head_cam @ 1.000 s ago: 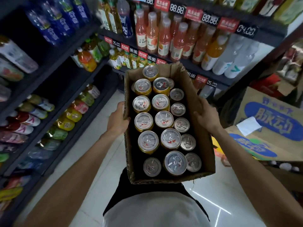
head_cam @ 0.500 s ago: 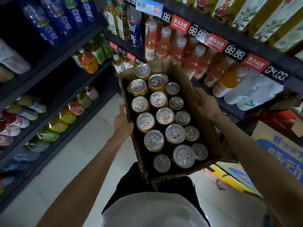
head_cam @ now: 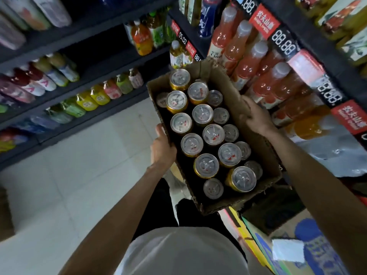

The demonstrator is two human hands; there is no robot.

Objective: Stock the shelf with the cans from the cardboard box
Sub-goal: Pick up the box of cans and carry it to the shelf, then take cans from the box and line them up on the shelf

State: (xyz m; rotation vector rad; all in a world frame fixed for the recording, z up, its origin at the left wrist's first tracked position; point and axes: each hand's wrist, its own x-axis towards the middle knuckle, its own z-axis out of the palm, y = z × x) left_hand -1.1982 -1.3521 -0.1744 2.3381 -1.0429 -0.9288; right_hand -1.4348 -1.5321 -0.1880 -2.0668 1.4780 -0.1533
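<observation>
Cans (head_cam: 213,134) with silver tops and gold sides stand upright in rows inside the cardboard box (head_cam: 260,147), which we hold up in front of our chest, between both hands, tilted so its far end points up and to the left. Our left hand (head_cam: 161,149) grips the box's left wall about midway along, thumb lying on the rim and fingers curled underneath out of sight. Our right hand (head_cam: 256,118) clasps the raised right flap, fingers bent over its edge toward the cans. The box is carried by the two hands alone and rests on nothing that we can see. Just beyond the right hand, close to the box's right side, stands a shelf (head_cam: 309,62) packed with orange-pink juice bottles (head_cam: 250,62), with red price tags (head_cam: 261,20) and black digital price displays (head_cam: 284,41) along its edge; paler bottles fill the lower right. Far left, across the pale tiled floor (head_cam: 79,165), dark shelving (head_cam: 83,46) carries rows of lying bottles (head_cam: 89,98) in yellow, green, pink and red. Near right, below the box, lies another carton with blue print (head_cam: 315,253) and a white slip (head_cam: 288,250) on top. Both forearms reach forward and upward from the bottom corners of the view, the left one more steeply, elbows out of sight, with our white shirt (head_cam: 184,253) low in the middle.
</observation>
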